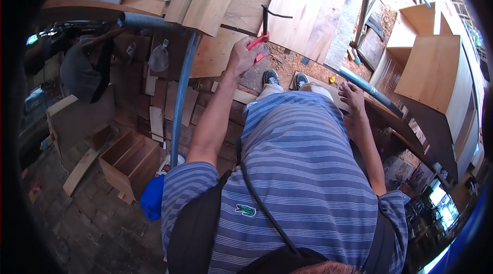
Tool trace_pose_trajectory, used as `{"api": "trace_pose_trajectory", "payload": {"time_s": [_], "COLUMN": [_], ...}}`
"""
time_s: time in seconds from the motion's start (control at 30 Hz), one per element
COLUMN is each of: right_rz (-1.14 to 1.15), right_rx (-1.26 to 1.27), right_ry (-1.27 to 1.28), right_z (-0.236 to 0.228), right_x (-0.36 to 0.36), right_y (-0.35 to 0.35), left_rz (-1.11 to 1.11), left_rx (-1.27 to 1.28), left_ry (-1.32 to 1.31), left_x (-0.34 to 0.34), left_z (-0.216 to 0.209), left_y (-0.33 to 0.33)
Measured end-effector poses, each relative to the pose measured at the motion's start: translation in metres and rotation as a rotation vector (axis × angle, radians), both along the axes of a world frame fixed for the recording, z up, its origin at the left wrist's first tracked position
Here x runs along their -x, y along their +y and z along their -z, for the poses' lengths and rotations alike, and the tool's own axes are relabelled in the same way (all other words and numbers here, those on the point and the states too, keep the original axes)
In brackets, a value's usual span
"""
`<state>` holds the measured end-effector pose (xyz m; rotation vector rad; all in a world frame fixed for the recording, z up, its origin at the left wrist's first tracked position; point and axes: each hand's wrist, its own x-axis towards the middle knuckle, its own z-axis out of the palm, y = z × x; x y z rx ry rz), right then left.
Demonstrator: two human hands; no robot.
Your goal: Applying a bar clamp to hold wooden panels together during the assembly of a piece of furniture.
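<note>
Left hand (239, 57): my arm reaches forward and a little inward, elbow bent, the wrist held up ahead of my body; my fingers are closed around the handles of the red tool.
Red tool (263, 39): in my left fingers, in front of me and just short of the light board (308, 12), seen from above.
Long axis: runs mostly away from me, handles at my palm, dark end foremost, leaning slightly to my right.
Dark end (265, 17): stands out straight beyond the red; a thin black piece (280, 16) sticks out sideways from near its top, toward my right. I cannot tell whether the two are one part.
Right hand (354, 98): my forearm slants forward and inward; the fingers are loosely bent and parted, beside the metal pipe (365, 83). I cannot tell whether they touch it.
Shoes (271, 77): both below me, between my two hands.
Floor: wood shavings (323, 73) lie ahead of my feet.
Right side: a wooden cabinet (429, 71) stands past the pipe.
</note>
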<state>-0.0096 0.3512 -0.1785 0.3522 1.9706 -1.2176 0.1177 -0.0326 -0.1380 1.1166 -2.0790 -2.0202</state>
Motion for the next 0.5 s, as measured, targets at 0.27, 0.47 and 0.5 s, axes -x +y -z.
{"api": "trace_pose_trajectory", "payload": {"time_s": [0.27,0.47,0.5], "right_rz": [0.109,0.164,0.167], "right_rx": [-0.032,0.038,0.038], "right_ry": [-0.012,-0.056,-0.056], "right_z": [-0.002,0.005,0.005], "right_x": [-0.022,-0.032,-0.032], "right_y": [0.023,0.031,0.031], "left_rz": [0.031,0.032,0.024], "left_rx": [0.262,0.377,0.432], "left_ry": [0.059,0.070,0.097], "left_x": [0.007,0.007,0.010], "left_z": [0.110,0.120,0.119], "left_y": [0.006,0.019,0.022]}}
